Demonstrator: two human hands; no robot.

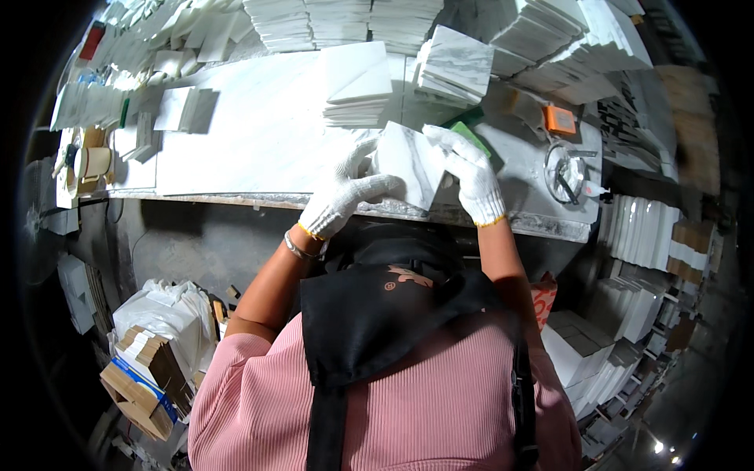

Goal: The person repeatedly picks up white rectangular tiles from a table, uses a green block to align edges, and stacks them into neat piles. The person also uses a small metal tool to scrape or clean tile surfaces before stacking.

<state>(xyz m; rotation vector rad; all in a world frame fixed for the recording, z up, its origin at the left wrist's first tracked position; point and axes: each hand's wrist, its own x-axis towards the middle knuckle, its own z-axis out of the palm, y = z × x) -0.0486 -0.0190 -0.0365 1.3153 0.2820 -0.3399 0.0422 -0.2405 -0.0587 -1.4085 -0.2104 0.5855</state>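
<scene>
A white marble tile (410,163) with grey veins is held tilted above the near edge of the worktable, between my two gloved hands. My left hand (350,188), in a white knitted glove, grips its left side with the thumb along the lower edge. On the opposite side, my right hand (469,169) in a matching glove closes on the tile's right edge. Just beyond my hands stands a short stack of white tiles (357,82). To its right, a second stack of veined tiles (455,67) leans at an angle. A green block (471,140) lies behind my right hand.
On the worktable (236,157), an orange block (560,120) and a round metal-and-clear object (565,173) lie right; a tape roll (93,162) sits far left. Many tile stacks (338,23) line the back. Cardboard pieces (141,385) and a white box (577,345) are below the table.
</scene>
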